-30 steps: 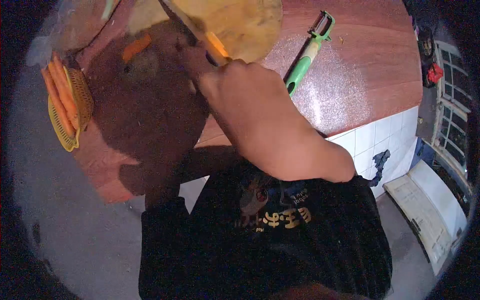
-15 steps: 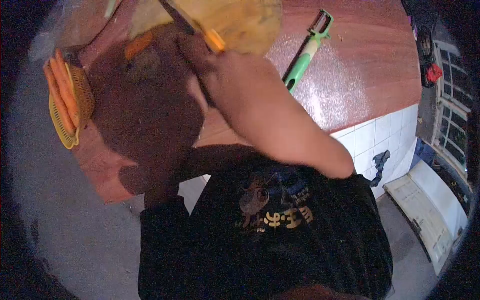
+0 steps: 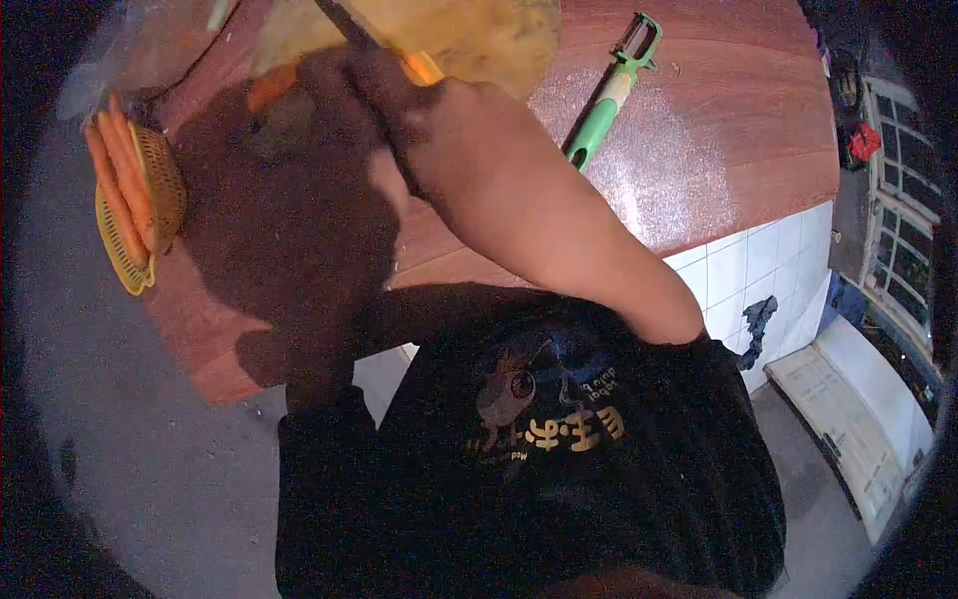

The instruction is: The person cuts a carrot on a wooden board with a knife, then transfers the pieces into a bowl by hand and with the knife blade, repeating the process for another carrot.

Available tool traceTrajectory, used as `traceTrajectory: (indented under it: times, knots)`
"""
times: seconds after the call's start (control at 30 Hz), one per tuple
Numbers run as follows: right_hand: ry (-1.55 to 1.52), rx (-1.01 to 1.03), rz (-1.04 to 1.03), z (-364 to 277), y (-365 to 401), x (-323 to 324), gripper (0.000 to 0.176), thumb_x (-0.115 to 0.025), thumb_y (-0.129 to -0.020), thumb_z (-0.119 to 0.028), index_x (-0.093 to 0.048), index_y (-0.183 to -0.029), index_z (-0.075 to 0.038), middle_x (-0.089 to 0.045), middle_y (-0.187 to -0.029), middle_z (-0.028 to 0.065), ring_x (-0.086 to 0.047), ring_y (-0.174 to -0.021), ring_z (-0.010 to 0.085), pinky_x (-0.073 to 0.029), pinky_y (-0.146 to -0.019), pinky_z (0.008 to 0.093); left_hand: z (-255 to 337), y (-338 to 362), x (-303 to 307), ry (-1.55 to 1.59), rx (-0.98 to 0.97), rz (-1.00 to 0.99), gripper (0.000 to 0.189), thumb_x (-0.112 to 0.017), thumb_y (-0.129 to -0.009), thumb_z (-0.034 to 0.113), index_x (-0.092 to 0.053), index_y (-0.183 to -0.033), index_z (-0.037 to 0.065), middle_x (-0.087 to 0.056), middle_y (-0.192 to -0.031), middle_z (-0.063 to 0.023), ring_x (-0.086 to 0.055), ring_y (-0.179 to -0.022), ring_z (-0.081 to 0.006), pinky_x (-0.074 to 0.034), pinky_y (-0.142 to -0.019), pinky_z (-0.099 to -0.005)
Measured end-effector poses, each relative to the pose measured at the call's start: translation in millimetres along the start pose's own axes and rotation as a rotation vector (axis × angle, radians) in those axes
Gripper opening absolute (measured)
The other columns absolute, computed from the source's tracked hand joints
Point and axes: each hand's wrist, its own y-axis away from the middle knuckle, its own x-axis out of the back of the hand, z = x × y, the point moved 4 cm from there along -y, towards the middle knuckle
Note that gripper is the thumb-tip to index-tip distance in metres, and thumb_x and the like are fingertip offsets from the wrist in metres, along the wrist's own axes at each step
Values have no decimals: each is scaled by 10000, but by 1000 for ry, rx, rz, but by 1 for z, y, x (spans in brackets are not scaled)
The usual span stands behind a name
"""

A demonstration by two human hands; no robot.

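My right hand (image 3: pixel 411 108) reaches in over the wooden cutting board (image 3: pixel 499 50), closed round the handle of a knife (image 3: pixel 344 22). Its dark blade slants up and left to the top edge of the view. An orange carrot piece (image 3: pixel 424 68) shows just beyond my right hand. My left hand (image 3: pixel 327 85) lies in deep shadow beside it, fingers closed on a carrot (image 3: pixel 272 90) whose end sticks out to the left at the board's near edge. The fingers of both hands are dark and partly hidden.
A yellow basket (image 3: pixel 170 190) holding several carrots (image 3: pixel 125 175) stands at the table's left edge. A green peeler (image 3: pixel 611 105) lies right of the board on the reddish table (image 3: pixel 738 130). White tiles (image 3: pixel 748 270) face the table's near side.
My right forearm and hand have shifted slightly up and left. The view has moved a little; the basket and peeler stay where they were on the table.
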Motion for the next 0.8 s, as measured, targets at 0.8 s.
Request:
traceTrajectory:
  times: [0.8]
  knots:
    - [-215, -35, 144, 3, -8, 1, 208, -617, -886, -158, -691, -916, 35, -652, -792, 283, -681, -771, 450, -571, -691, 510, -4, -12, 22, -214, -25, 40, 309, -666, -911, 263, -608, -1153, 80, -687, -1093, -80, -674, -969, -246, -528, -857, -387]
